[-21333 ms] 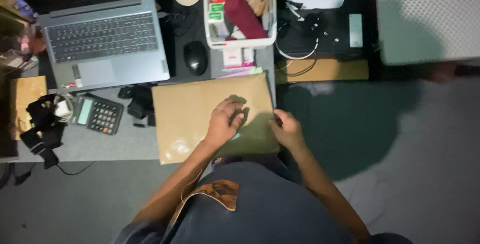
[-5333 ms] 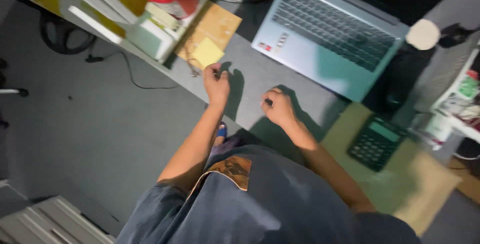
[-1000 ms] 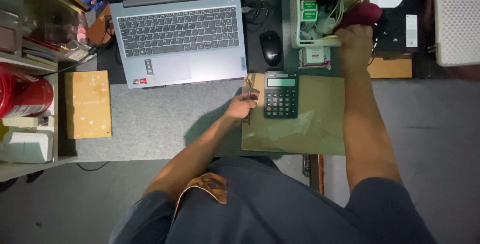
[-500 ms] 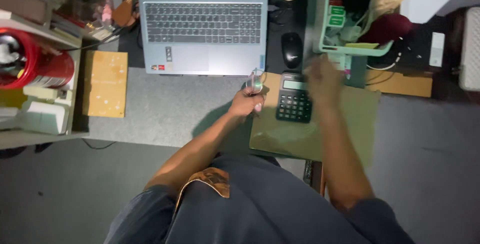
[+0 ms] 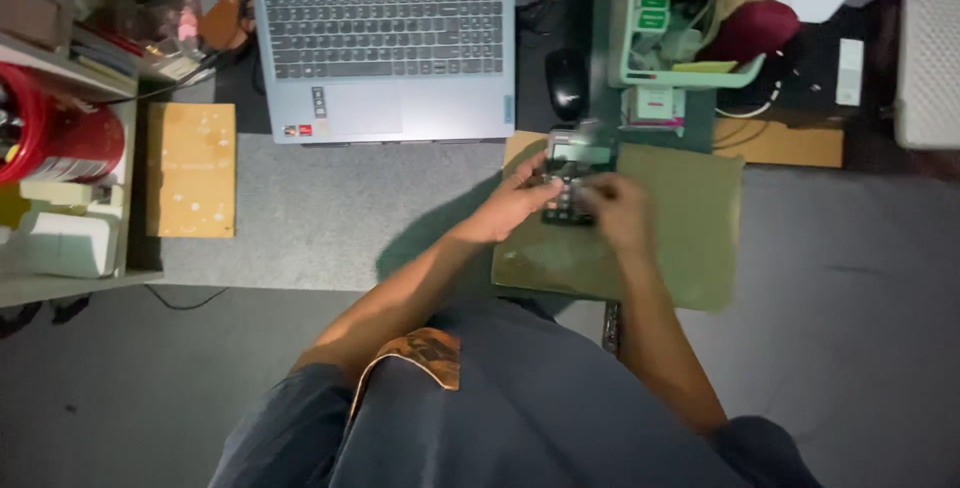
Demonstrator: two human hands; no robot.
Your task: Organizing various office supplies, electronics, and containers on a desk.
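A dark calculator lies on a brown envelope at the desk's front edge. My left hand grips the calculator's left side with its fingers curled around the edge. My right hand covers its lower right part, fingers bent over the keys. It is blurred, so I cannot tell whether it grips anything. The fingertips of both hands nearly meet over the calculator. Only the display end of the calculator shows.
An open laptop sits behind, with a black mouse to its right. A pale green basket full of items stands at the back right. A cardboard piece and a red tin are at the left.
My right hand has come down from the green basket onto the calculator. My left hand has shifted right, from beside the calculator onto its left edge.
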